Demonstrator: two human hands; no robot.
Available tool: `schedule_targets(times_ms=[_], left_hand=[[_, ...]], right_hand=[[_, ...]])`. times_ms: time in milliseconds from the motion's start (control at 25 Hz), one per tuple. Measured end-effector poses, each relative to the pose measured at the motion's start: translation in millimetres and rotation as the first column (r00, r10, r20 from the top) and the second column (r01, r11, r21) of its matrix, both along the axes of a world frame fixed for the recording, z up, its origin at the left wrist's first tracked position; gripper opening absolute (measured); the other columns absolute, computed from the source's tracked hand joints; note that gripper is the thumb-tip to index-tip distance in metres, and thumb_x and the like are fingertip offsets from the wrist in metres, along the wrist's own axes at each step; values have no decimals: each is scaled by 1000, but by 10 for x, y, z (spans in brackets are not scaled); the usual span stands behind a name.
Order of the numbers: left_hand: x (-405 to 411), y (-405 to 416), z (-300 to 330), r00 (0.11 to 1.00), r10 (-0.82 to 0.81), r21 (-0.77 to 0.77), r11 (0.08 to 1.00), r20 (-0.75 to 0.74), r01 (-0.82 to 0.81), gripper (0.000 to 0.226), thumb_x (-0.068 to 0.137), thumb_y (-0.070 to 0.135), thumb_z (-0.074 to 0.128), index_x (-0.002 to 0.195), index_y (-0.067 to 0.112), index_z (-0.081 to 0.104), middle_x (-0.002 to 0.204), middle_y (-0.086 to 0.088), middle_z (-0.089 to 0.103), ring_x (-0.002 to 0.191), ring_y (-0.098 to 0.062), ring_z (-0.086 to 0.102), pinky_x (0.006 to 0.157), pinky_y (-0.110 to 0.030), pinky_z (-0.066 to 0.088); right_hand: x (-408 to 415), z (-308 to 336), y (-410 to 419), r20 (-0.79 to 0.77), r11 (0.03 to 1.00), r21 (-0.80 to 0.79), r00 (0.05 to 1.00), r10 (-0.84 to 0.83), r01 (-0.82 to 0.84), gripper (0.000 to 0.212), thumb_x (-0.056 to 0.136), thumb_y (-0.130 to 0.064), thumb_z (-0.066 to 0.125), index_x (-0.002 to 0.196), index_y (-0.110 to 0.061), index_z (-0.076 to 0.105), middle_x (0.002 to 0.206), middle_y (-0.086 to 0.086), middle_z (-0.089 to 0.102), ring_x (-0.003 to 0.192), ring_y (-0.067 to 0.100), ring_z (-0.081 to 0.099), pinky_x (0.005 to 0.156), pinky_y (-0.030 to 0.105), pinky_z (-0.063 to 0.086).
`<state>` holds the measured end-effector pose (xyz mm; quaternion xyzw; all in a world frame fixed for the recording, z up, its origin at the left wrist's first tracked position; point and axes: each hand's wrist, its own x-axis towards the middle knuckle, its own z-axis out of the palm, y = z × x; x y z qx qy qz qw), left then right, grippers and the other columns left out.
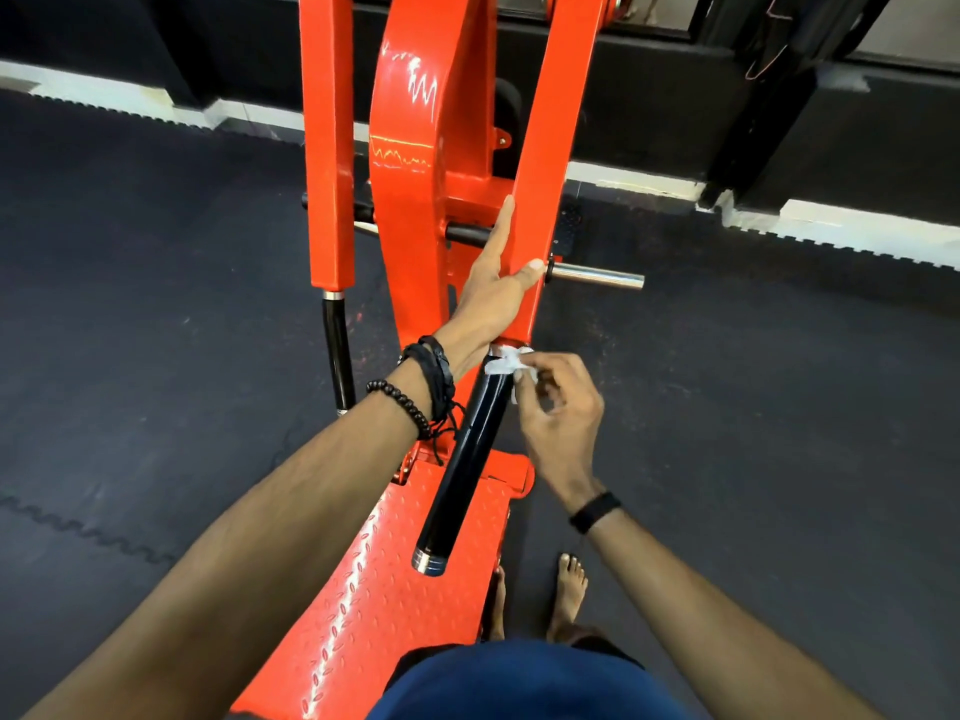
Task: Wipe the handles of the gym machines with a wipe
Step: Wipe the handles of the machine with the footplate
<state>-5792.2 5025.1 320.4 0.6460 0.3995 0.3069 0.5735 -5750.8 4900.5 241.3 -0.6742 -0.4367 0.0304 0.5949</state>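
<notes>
An orange gym machine stands in front of me with two lever arms. The right arm (pixel 540 189) ends in a glossy black handle (pixel 462 459) with chrome rings at both ends. My right hand (pixel 563 413) pinches a small white wipe (pixel 511 363) against the handle's top, right below the orange arm. My left hand (pixel 493 288) rests on the right arm just above, fingers straight along its inner side and thumb across its front. The left arm's black handle (pixel 337 350) hangs untouched.
A chrome weight peg (pixel 597 277) sticks out to the right of the arm. An orange checker-plate footplate (pixel 395 589) lies under the handle. My bare feet (pixel 569 589) stand right of it on dark rubber mats. A black frame (pixel 769 96) stands at the back right.
</notes>
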Motion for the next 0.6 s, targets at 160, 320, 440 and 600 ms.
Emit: schedule_targets(times_ms=[160,320,440,600], left_hand=[[8,-7,-33,1000,-9,-16,1000,7,9,73,101,20,56,153,51,15,161,9,29,139,-12,41,115,-44,39],[14,12,-48,1000,-12,-11,1000,12,13,73,101,20,56,153,51,15,161,8,30,138,-13,42,114,-45,40],[26,-19,-38,1000,-4,-8,1000,17,5,73,101,19,56,152,52,17,161,9,30,139,-12,42,115,-44,39],[15,-19,-32,1000,-5,-15,1000,-1,5,73,101,22,57,150,57,15,161,10,30,138,-11,41,115,-44,39]], right_hand=[[-609,-400,-796,-492,917,-135,829,266,-375,22,87,2,63,86,-20,65,81,-4,72,68,16,64,67,39,54],[-471,-307,-529,-757,955,-107,646,101,-275,9,87,-1,71,88,-10,72,76,8,72,68,14,64,70,34,53],[6,3,54,-716,996,-69,698,-8,-60,9,87,-4,71,95,-8,73,83,5,73,72,5,65,72,24,53],[-367,-249,-420,-703,940,-188,707,75,-286,15,91,6,62,80,-2,68,69,8,68,64,8,59,62,23,50]])
